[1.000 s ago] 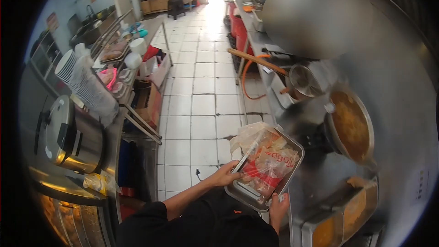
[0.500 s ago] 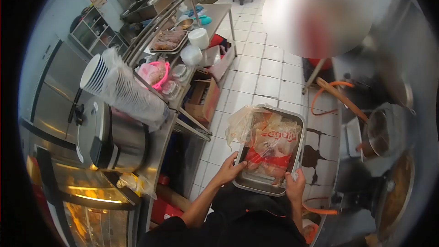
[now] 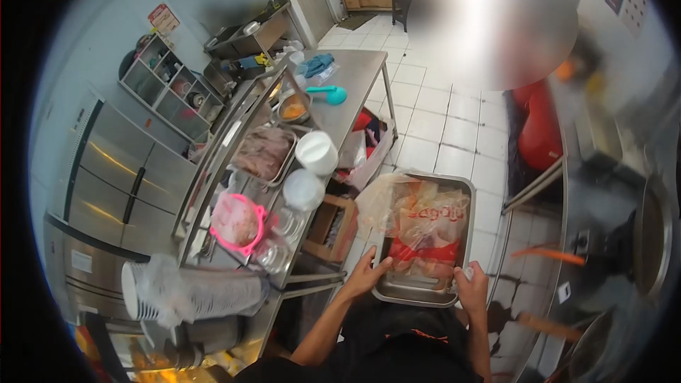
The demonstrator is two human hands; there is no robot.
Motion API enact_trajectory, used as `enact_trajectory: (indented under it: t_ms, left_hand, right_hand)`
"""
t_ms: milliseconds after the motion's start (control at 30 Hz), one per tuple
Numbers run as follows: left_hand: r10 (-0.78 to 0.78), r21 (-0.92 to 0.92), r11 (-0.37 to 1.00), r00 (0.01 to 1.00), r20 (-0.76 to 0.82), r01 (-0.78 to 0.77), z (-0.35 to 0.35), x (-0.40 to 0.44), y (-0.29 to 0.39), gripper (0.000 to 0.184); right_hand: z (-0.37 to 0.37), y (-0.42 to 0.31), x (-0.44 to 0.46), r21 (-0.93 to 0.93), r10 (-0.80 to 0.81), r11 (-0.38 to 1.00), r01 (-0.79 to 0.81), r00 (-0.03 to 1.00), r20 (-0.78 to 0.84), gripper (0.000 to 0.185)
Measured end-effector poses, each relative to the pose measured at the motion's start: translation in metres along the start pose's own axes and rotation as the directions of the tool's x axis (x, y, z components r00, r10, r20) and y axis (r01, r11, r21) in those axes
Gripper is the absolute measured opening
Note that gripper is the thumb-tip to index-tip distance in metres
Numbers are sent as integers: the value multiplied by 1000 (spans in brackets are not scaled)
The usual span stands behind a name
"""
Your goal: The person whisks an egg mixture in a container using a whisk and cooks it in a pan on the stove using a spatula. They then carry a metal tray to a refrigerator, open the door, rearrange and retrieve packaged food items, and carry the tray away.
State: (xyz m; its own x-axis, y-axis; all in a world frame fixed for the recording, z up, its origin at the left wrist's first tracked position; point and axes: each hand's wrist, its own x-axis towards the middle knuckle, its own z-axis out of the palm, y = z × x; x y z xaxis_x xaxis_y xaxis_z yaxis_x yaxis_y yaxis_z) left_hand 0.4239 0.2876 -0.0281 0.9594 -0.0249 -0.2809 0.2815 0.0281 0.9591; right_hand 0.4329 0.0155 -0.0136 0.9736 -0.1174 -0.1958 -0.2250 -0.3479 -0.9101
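A rectangular metal tray (image 3: pixel 462 241) is held in front of my body over the tiled floor. Inside it lies a clear plastic bag with red print (image 3: pixel 425 230), and part of the bag hangs over the left rim. My left hand (image 3: pixel 366 274) grips the tray's lower left side, thumb over the edge. At the lower right corner, my right hand (image 3: pixel 471 285) is closed on the rim, with a bit of something whitish by its fingers.
On the left, a steel table (image 3: pixel 355 71) bears a tray of meat (image 3: pixel 264 154), a pink basket (image 3: pixel 261 230), white tubs (image 3: pixel 316 153) and stacked cups (image 3: pixel 206 294). A counter with a wok (image 3: pixel 656 234) runs along the right. Red bins (image 3: pixel 539 128) stand beyond.
The view has swung rightward across the scene's left side, so the left table now shows nearer and the wok counter further right. Both hands still hold the tray, which appears straighter than before.
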Motion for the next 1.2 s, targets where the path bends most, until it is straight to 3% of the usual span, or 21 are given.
enact_trajectory:
  t_ms: [200, 300, 400, 467, 533, 567, 667, 800, 833, 900, 967, 1033, 1100, 1200]
  left_hand:
    - [92, -120, 989, 996, 9, -91, -27, 177, 50, 33]
    - [133, 3, 991, 990, 45, -134, -51, 283, 79, 35]
    - [145, -244, 960, 989, 7, -139, -60, 387, 122, 37]
    - [146, -118, 984, 984, 102, -134, -75, 456, 155, 39]
    - [170, -33, 985, 983, 69, -168, -80, 513, 190, 36]
    - [188, -43, 982, 977, 98, -185, -85, 552, 185, 33]
    - [193, 20, 981, 981, 34, -194, -92, 644, 230, 31]
    - [185, -173, 966, 981, -53, -192, -106, 791, 225, 31]
    - [199, -141, 967, 974, -110, -214, -111, 825, 228, 31]
    - [117, -246, 956, 977, -181, -160, -119, 885, 238, 31]
    - [90, -313, 931, 950, -300, -187, -135, 929, 255, 34]
    - [58, -300, 927, 878, -474, -223, -153, 956, 279, 35]
    - [-28, -284, 941, 795, -606, -183, -173, 976, 293, 39]
    - [-63, -334, 894, 652, -756, -300, -208, 1010, 300, 42]
  right_hand:
    - [28, -63, 191, -126, -121, 985, 119, 993, -14, 25]
    - [48, -99, 283, -203, -164, 967, 154, 986, -33, 26]
    - [67, -126, 381, -244, -349, 919, 309, 926, -144, 26]
    - [68, -126, 440, 114, -57, 991, 63, 997, -58, 15]
    - [85, -118, 502, 240, -73, 964, 112, 983, -166, 11]
    - [88, -166, 525, 404, -30, 913, 51, 998, -59, 10]
    - [101, -212, 629, 448, -45, 893, 45, 999, -12, 9]
    - [119, -245, 794, 297, -83, 953, 56, 993, 79, 9]
    - [128, -263, 834, 329, -111, 942, 68, 987, 115, 8]
    - [138, -265, 928, 213, -164, 970, 117, 962, 219, 11]
    - [169, -295, 1012, 179, -210, 972, 154, 912, 353, 11]
    - [204, -338, 1085, 26, -174, 982, 187, 839, 516, 10]
    - [251, -374, 1146, -45, -217, 943, 329, 714, 666, 13]
    - [321, -445, 1200, -109, -130, 918, 381, 549, 826, 22]
